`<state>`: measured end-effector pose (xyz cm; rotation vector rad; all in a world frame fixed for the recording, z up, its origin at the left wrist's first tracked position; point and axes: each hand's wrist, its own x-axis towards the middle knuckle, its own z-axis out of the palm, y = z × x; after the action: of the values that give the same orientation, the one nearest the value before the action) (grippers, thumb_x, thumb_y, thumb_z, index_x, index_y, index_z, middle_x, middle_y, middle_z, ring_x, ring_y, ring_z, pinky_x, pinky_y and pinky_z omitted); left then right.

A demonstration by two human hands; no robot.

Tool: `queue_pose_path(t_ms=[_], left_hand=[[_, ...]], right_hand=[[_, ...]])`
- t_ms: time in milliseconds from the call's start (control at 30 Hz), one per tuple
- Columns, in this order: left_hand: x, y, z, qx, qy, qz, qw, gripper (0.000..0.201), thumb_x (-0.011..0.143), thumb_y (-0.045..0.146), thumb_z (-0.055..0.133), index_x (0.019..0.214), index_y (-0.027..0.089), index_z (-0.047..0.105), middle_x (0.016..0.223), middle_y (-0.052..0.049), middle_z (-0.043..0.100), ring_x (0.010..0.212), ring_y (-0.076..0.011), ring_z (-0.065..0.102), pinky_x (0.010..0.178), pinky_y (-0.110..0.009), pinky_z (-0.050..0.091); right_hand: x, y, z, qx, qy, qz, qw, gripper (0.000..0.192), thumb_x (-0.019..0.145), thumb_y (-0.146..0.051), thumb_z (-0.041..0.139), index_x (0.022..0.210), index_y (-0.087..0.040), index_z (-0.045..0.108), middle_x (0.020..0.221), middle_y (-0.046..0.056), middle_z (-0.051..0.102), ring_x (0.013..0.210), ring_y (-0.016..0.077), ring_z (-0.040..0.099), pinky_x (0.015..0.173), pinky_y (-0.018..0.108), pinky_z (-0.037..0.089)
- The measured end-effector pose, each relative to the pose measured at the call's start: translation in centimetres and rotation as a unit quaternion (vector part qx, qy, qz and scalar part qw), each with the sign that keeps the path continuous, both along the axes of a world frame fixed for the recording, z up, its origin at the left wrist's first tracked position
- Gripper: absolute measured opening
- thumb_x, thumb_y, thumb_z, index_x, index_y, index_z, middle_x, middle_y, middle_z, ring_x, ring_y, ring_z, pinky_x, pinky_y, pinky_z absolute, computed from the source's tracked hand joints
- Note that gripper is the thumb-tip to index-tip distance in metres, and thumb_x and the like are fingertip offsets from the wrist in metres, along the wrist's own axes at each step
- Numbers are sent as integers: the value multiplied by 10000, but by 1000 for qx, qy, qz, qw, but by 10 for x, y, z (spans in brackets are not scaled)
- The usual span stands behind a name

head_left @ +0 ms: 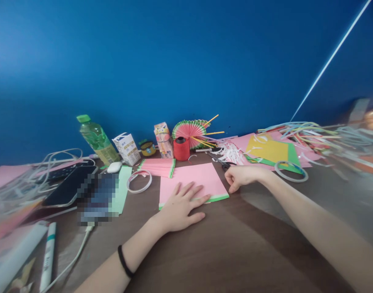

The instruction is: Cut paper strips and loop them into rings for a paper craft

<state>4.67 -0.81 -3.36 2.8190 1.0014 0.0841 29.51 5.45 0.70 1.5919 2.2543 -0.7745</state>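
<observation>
Left hand (182, 205) flat, fingers spread, pressing pink paper sheet (191, 181) on table (235, 244). Right hand (240, 176) loosely curled at sheet's right corner — pinch unclear. Folding step, likely — next needs corner grip.

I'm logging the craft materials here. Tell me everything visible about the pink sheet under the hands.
The pink sheet is a flat, roughly square piece that looks like paper, lying on the brown table. A thin green edge shows along its near side, as if a green layer sits beneath. The left hand lies palm down on its near edge, fingers spread. The right hand is curled at its right corner. A pleated pink strip stack lies just behind its far left corner.
</observation>
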Motion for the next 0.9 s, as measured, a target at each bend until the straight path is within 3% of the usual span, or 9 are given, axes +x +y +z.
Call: queue_pose_path(t_ms=[167, 500, 600, 767, 900], left_hand=[[0, 1, -1, -1, 9, 4, 1000, 524, 825, 533, 282, 1324, 390, 203, 1431, 1, 205, 1304, -274, 139, 1022, -549, 90], [-1, -3, 3, -9, 14, 21, 1000, 584, 824, 559, 231, 1352, 335, 123, 1438, 5, 162, 1314, -256, 100, 1030, -531, 70], [-5, -1, 1, -8, 9, 60, 998, 562, 846, 528, 186, 1359, 315, 103, 1435, 17, 168, 1316, -228, 108, 1044, -494, 92], [-16, 10, -9, 49, 14, 190, 980, 504, 887, 397, 145, 1362, 232, 175, 1429, -17, 193, 1313, -226, 124, 1043, -480, 126], [-17, 13, -12, 77, 25, 208, 975, 501, 879, 384, 198, 1356, 229, 207, 1416, -26, 238, 1305, -227, 162, 1047, -470, 132]], right_hand=[[-17, -10, 0, 65, 49, 34, 996, 362, 637, -522, 534, 613, -161, 549, 585, -4, 535, 537, 111, 455, 468, 210, 280], [-36, -18, 1, 91, -111, 28, 989, 552, 603, -656, 496, 760, -147, 645, 796, 110, 656, 709, 232, 589, 505, 251, 329], [-35, -19, 4, 89, -114, 35, 989, 554, 616, -647, 490, 782, -145, 652, 818, 116, 659, 728, 242, 595, 509, 257, 338], [-34, -20, 6, 88, -116, 32, 989, 512, 625, -602, 510, 801, -143, 654, 833, 117, 660, 743, 248, 597, 518, 263, 351], [-34, -20, 6, 86, -117, 32, 989, 539, 618, -622, 499, 797, -138, 654, 844, 123, 658, 741, 250, 596, 518, 266, 352]])
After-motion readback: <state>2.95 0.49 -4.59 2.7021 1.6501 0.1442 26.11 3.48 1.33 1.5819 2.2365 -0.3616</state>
